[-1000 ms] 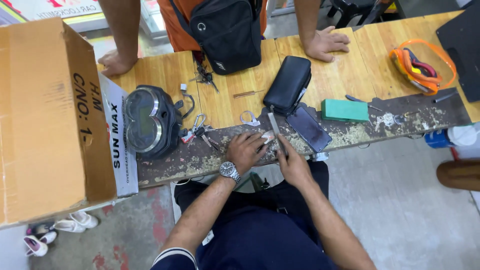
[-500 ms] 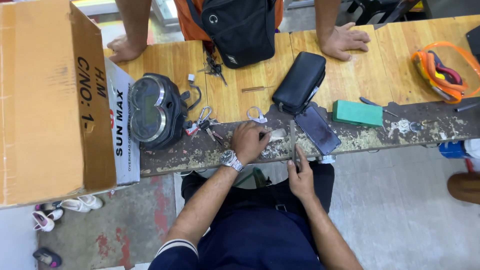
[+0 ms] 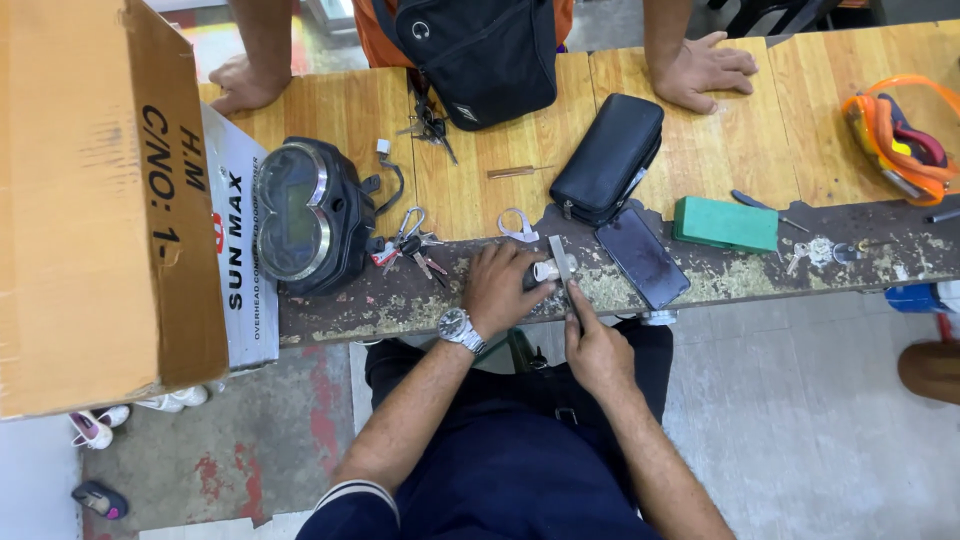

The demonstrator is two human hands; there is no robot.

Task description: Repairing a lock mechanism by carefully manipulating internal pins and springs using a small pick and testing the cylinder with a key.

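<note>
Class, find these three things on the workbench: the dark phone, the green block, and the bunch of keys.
dark phone (image 3: 642, 257), head view, middle of its glossy screen.
green block (image 3: 725, 223), head view, centre of its top face.
bunch of keys (image 3: 412, 245), head view, where the keys meet below the silver clip.

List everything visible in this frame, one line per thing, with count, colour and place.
cardboard box: 1, brown, left end of bench
instrument cluster: 1, black, beside the box
keys: 1 bunch, silver, right of the cluster
pouch: 1, black, bench centre
phone: 1, dark, face up below the pouch
green block: 1, right of the phone
goggles: 1, orange, far right
shoulder bag: 1, black, on the person opposite
other person's hands: 2, resting on the far edge
white part: 1, small, under the left hand's fingers
metal blade: 1, grey, against the white part
left hand: on the white part, wearing a watch
right hand: holding the blade's near end
</note>
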